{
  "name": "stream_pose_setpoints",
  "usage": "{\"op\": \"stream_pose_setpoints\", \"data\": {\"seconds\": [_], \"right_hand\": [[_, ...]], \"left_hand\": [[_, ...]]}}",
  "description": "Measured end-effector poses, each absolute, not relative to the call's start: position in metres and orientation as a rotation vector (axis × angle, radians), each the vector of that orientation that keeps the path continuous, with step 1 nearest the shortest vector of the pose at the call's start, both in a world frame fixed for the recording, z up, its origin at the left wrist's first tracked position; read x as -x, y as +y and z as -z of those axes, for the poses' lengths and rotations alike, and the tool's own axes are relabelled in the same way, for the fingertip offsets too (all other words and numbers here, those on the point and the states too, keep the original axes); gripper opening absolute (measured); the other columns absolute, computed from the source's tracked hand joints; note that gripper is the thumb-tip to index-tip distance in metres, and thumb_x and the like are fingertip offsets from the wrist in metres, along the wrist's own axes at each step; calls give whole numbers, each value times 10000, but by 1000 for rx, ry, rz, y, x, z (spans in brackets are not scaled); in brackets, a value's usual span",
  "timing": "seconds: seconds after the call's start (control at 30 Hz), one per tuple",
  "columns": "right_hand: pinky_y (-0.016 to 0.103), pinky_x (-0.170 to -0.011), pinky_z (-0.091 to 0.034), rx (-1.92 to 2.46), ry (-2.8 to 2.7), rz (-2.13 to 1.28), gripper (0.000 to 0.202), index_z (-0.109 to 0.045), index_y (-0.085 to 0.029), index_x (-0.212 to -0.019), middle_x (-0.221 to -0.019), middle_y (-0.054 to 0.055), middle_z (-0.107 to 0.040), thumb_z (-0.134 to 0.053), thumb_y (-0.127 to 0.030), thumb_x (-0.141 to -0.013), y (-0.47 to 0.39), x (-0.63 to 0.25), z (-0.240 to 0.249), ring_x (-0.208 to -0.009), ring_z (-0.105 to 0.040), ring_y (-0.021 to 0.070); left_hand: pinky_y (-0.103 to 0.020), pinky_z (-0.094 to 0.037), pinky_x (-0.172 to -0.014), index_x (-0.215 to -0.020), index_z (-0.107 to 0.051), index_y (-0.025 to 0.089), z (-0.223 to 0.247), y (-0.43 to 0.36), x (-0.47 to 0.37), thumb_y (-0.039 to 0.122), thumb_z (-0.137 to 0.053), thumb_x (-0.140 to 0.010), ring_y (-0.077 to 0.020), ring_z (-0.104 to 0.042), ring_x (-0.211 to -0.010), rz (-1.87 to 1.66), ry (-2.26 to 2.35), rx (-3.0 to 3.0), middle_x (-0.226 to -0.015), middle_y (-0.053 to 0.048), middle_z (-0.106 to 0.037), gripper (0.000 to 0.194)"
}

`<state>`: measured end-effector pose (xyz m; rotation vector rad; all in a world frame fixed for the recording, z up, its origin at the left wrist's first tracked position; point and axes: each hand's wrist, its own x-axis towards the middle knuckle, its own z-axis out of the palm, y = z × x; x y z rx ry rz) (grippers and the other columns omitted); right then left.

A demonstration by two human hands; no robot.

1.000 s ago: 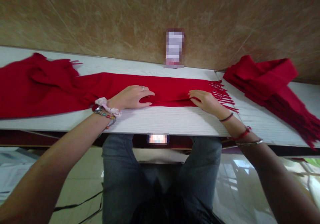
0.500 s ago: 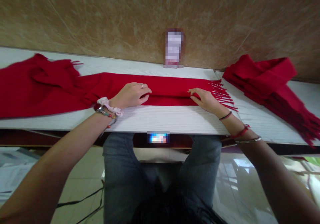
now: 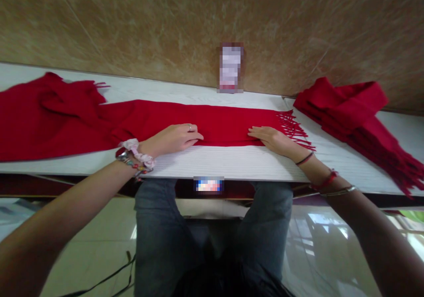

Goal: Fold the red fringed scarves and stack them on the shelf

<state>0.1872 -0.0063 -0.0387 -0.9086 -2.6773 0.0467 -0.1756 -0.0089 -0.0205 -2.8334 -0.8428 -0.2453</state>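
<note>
A red scarf point(image 3: 221, 122) lies lengthwise in a flat strip, with its fringe point(image 3: 291, 127) at the right end. Toward the left the strip runs into a wide, rumpled part of the red cloth point(image 3: 29, 120). My left hand point(image 3: 177, 138) rests on the scarf by its near edge, fingers stretched to the right and lying on the cloth. Resting flat near the fringed end, my right hand point(image 3: 271, 138) points its fingers to the left. Both palms face down, so their undersides are hidden. A smooth stretch of scarf shows between them.
Another red scarf point(image 3: 344, 107), loosely folded with fringe, lies on the right of the white table point(image 3: 228, 162). Behind the table is a brown marbled wall point(image 3: 149, 27). A blurred-out rectangular item point(image 3: 231, 67) stands at the table's back edge.
The raised ridge with a dark crease along the scarf's near side now lies flat. Both hands have shifted slightly toward me, and their curled fingers have straightened onto the cloth.
</note>
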Motion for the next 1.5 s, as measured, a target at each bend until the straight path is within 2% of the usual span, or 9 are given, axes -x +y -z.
{"op": "stream_pose_setpoints", "data": {"seconds": [0.1, 0.3, 0.5, 0.6, 0.7, 0.77, 0.97, 1.23, 1.5], "right_hand": [[409, -1018, -443, 863, -2700, 1, 395, -599, -141, -1211, -1257, 117, -601, -378, -96, -887, -6, -187, 42, -1195, -538, 205], [414, -1032, -426, 900, -2467, -10, 398, -582, -176, -1232, -1296, 104, -574, -345, -118, -917, -13, -189, 34, -1252, -481, 183], [504, -1053, -369, 850, -2718, -171, 384, -630, -237, -1164, -1260, 53, -606, -400, -116, -882, -16, -193, 40, -1224, -508, 208], [461, -1049, -393, 914, -2581, -183, 395, -618, -235, -1191, -1262, 45, -606, -393, -129, -884, -17, -191, 36, -1215, -518, 196], [400, -1048, -410, 985, -2341, -148, 414, -598, -236, -1227, -1281, 39, -593, -374, -132, -894, -21, -192, 25, -1221, -512, 180], [414, -1073, -376, 948, -2385, -170, 406, -614, -249, -1206, -1278, 32, -596, -373, -132, -901, -26, -194, 20, -1236, -495, 181], [542, -1090, -273, 868, -2780, -258, 388, -602, -241, -1210, -1302, 70, -569, -379, -129, -913, -38, -203, 34, -1264, -460, 204], [476, -1074, -346, 842, -2609, 11, 392, -577, -215, -1241, -1287, 94, -578, -380, -109, -919, -46, -205, 35, -1239, -490, 190], [458, -1072, -355, 684, -2771, -95, 402, -568, -231, -1254, -1239, 63, -619, -372, -115, -922, -48, -209, 42, -1216, -513, 174]], "left_hand": [[-271, -480, -778, -1032, -671, 182, 22, -10, 176, 267, -363, -937, -166, -606, -878, 280, -826, 2808, -978, -71, -656, 333], [-287, -477, -806, -997, -683, 173, 3, -11, 177, 295, -363, -944, -167, -596, -884, 494, -889, 2746, -960, -76, -652, 346], [-260, -468, -774, -1043, -666, 194, 24, -21, 177, 222, -375, -936, -148, -586, -855, 236, -726, 2851, -934, -64, -638, 310], [-268, -465, -765, -1022, -671, 196, 18, -17, 177, 231, -377, -935, -153, -586, -838, 222, -731, 2810, -908, -58, -635, 308], [-282, -466, -792, -1002, -672, 174, 2, -14, 177, 270, -356, -947, -160, -587, -866, 423, -828, 2741, -939, -68, -639, 334], [-282, -465, -800, -1000, -669, 171, -2, -16, 178, 288, -355, -952, -159, -585, -871, 498, -837, 2738, -939, -66, -640, 339], [-247, -461, -749, -1058, -654, 201, 17, -30, 179, 191, -379, -930, -142, -583, -830, 155, -750, 2847, -933, -55, -637, 304], [-258, -444, -777, -1061, -650, 221, 2, -30, 182, 189, -394, -923, -149, -572, -874, 109, -766, 2724, -935, -49, -623, 292], [-237, -412, -690, -1066, -663, 249, 15, -29, 186, 178, -423, -907, -133, -532, -741, 102, -687, 2790, -827, -29, -586, 297]]}}
